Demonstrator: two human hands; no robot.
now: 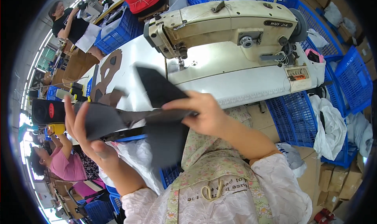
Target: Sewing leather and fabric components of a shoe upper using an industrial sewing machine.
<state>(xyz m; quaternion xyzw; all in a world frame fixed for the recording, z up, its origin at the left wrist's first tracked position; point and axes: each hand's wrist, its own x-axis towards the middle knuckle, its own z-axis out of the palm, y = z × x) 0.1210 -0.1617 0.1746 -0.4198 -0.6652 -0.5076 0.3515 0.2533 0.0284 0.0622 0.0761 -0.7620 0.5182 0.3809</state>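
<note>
My right hand (206, 112) pinches the middle of a black leather-like piece (167, 139) between thumb and fingers. Broad flaps of the piece spread above and below the grip, and it is partly blurred. It is in the air in front of the sewing machine, over the near table edge. My left hand (88, 133) is beside the piece's left flap, with fingers stretched apart and the flap against them. The cream sewing machine (220, 26) stands across the white table (231, 88). Its needle area (180, 63) is beyond both hands, with no material under it.
Brown cut pieces (108, 77) lie at the table's left end, near thread cones (76, 92) and a black box (49, 111). Blue crates (292, 120) stand at the right, with white bags (330, 124). Co-workers (72, 26) sit at the left, one in a pink top (70, 161).
</note>
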